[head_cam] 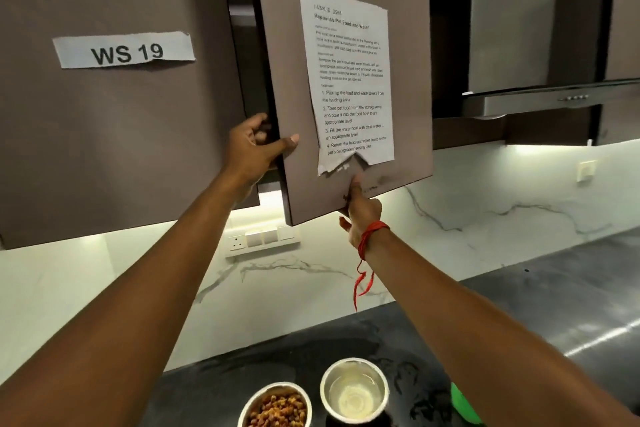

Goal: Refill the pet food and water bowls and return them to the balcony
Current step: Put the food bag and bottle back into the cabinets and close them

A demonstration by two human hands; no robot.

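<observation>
Your cabinet door [277, 45] is a flat taupe-brown, the same as the neighbouring door [104, 149]. The sheet [349, 80] on it is white with black print, and the label [124, 50] carries bold black letters on white. The backsplash [485, 211] is white marble with thin grey veins, and the socket plate [259, 240] is white. The counter [554, 305] is black with faint pale mottling. Both bowls are bare silver steel: the food bowl [273, 387] holds kibble [278, 409] in brown, tan and reddish bits, while the water bowl [324, 388] shows pale inside. A red thread [372, 236] circles your right wrist, and a bright green thing [462, 402] shows beside the water bowl
</observation>
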